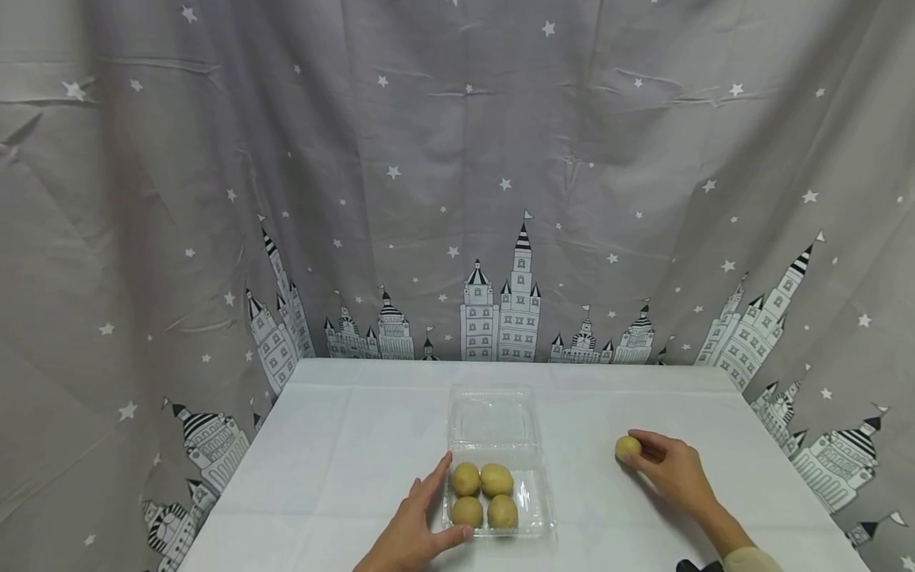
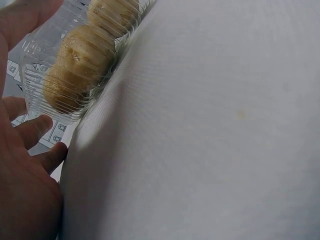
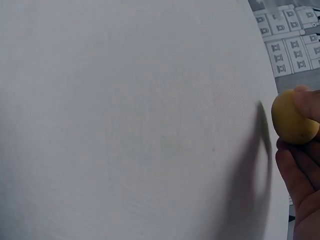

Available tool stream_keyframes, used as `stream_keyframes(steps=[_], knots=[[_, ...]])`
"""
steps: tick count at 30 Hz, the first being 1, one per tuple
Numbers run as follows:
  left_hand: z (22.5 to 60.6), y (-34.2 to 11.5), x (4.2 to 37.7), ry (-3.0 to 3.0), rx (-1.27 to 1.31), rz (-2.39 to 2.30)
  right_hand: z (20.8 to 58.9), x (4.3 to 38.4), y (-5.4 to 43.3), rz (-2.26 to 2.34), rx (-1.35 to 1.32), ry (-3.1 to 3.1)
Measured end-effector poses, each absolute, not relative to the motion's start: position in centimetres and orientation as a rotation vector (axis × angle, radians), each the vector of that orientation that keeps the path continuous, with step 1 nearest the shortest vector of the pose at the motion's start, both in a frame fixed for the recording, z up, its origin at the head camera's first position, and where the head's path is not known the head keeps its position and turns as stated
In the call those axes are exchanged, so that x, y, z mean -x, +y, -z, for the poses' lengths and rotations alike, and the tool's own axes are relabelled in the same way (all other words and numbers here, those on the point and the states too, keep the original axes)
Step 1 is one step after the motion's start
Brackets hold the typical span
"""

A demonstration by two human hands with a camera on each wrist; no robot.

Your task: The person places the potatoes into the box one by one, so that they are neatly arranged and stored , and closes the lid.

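A clear plastic clamshell box [image 1: 532, 504] lies on the white tabletop with its lid [image 1: 493, 417] folded back toward the curtain. Several yellow-brown potatoes [image 1: 496, 480] sit in its left and middle part, leaving a strip at the right side bare. My left hand [image 1: 415, 520] is spread along the box's left wall, thumb at the front edge; through the clear wall, potatoes [image 2: 80, 65] show in the left wrist view. To the right of the box, my right hand [image 1: 675, 470] pinches a single potato [image 1: 627, 448] between thumb and fingers, close over the table.
The white-covered table [image 1: 343, 445] reaches back to a grey curtain [image 1: 429, 159] printed with stars and castles. A dark object [image 1: 696, 566] shows by the right wrist at the bottom edge, next to a pale sleeve [image 1: 750, 560].
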State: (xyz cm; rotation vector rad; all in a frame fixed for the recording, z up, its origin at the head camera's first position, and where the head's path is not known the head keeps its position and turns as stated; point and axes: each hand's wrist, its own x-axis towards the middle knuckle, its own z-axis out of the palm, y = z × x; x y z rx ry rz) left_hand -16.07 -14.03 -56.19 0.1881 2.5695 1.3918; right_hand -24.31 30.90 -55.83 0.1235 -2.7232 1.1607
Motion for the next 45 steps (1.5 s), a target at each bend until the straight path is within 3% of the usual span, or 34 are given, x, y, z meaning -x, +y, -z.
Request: stream_keyframes(steps=[10, 21, 31, 45], knots=[[56.3, -14.1, 15.9, 2.568, -0.182, -1.403, 54.0, 23.0, 29.0, -1.405, -0.281, -2.612], [56.3, -14.1, 16.0, 2.569, -0.189, -1.399, 52.1, 21.4, 25.6, -1.514, -0.646, -2.497], [56.2, -14.0, 16.0, 2.573, -0.194, -1.395, 51.3, 20.9, 22.9, -1.566, -0.745, -2.571], [56.3, -14.0, 16.1, 2.568, -0.188, -1.396, 51.5, 20.6, 20.6, -1.291, -1.061, -2.579]])
